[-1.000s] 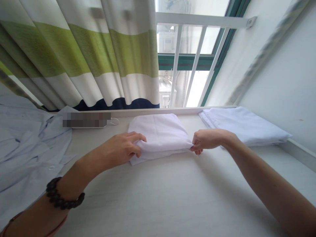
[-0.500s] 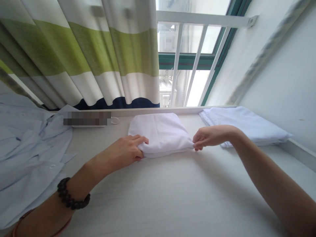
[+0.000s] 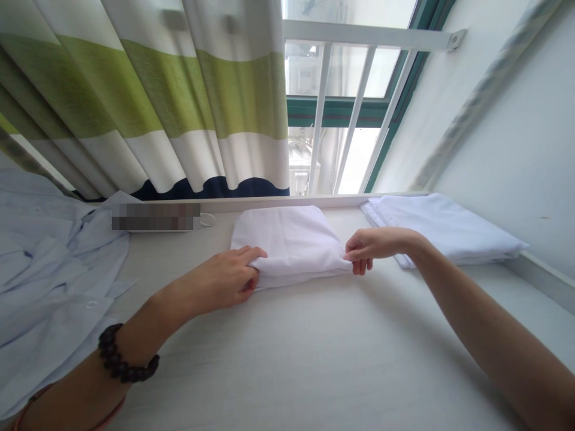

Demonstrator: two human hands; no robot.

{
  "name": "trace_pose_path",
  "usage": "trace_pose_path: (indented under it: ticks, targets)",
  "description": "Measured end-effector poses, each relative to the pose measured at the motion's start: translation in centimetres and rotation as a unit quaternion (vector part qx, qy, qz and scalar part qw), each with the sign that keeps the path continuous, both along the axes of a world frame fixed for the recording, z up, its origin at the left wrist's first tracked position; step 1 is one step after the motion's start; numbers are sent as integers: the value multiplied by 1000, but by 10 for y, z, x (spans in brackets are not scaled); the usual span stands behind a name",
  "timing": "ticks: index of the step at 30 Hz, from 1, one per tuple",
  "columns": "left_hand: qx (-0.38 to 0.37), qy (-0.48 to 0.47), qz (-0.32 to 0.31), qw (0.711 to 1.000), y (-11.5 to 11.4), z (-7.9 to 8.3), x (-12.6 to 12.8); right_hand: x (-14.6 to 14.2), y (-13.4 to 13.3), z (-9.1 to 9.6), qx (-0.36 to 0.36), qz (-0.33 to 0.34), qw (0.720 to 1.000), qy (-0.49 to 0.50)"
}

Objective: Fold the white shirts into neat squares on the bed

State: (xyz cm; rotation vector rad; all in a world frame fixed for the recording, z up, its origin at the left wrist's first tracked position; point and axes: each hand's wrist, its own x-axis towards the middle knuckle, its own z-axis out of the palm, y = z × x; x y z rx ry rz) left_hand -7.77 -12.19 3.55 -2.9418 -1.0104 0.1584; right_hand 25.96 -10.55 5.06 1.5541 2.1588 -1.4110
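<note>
A folded white cloth (image 3: 291, 242) lies on the white table (image 3: 314, 353) near the window sill. My left hand (image 3: 227, 278) pinches its near left corner, thumb under and fingers on top. My right hand (image 3: 368, 246) pinches its near right corner, fingers curled. A dark bead bracelet (image 3: 123, 362) circles my left wrist.
A second folded white cloth (image 3: 449, 227) lies at the right against the wall. A crumpled pale blue shirt (image 3: 49, 269) covers the table's left side. A white power strip (image 3: 157, 218) sits by the sill. Behind hang a striped curtain (image 3: 157, 102) and white window bars (image 3: 354, 114).
Both hands slid the folded cloth's near edge a little farther from me, squaring the lower layer under the top. The grips stayed on the corners.
</note>
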Motion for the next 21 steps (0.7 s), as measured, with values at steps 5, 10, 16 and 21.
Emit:
trace_pose_path:
  ticks: [5,10,16,21]
  targets:
    - [-15,14,6,1000,0,3,-1,2,3,-2,24,15,1000,-10]
    - [-31,33,-2,999,-7,11,2,14,8,-5,36,15,999,-8]
    - [-5,41,-19,999,-16,10,6,18,11,-11,9,7,1000,-18]
    - [89,20,-25,995,-7,7,0,13,5,-7,6,-10,1000,2]
